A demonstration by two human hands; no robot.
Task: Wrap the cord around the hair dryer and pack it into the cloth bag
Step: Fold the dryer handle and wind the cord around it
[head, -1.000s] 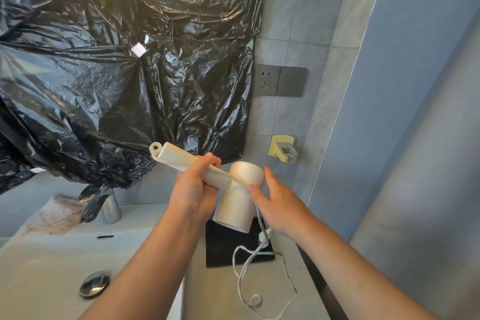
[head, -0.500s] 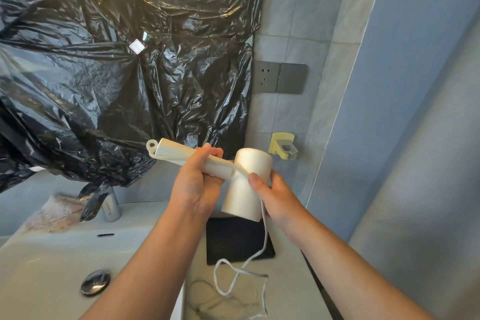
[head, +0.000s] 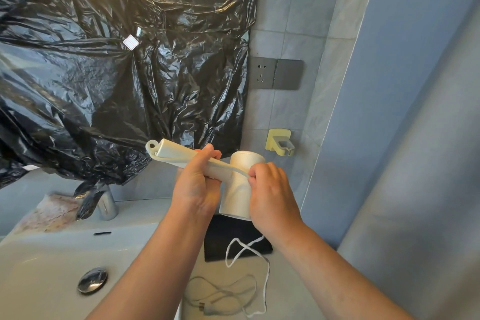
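A white hair dryer (head: 239, 184) is held in the air over the counter, its handle pointing up and left. My left hand (head: 194, 184) grips the handle. My right hand (head: 270, 195) pinches the white cord (head: 262, 291) against the dryer's barrel, where one strand runs along the handle. The rest of the cord hangs down in loops to the counter, ending in a plug (head: 210, 308). A dark cloth bag (head: 233, 239) lies flat on the counter under the dryer, partly hidden by my hands.
A white sink (head: 39, 267) with a chrome drain (head: 92, 280) and a faucet (head: 107, 205) is at the left. Black plastic sheeting (head: 117, 73) covers the wall. A grey wall socket (head: 275, 73) and a yellow holder (head: 279, 143) sit on the tiles.
My right hand has moved up from under the barrel onto its side, drawing the cord up with it. The hanging loops have shifted and the plug now lies on the counter.
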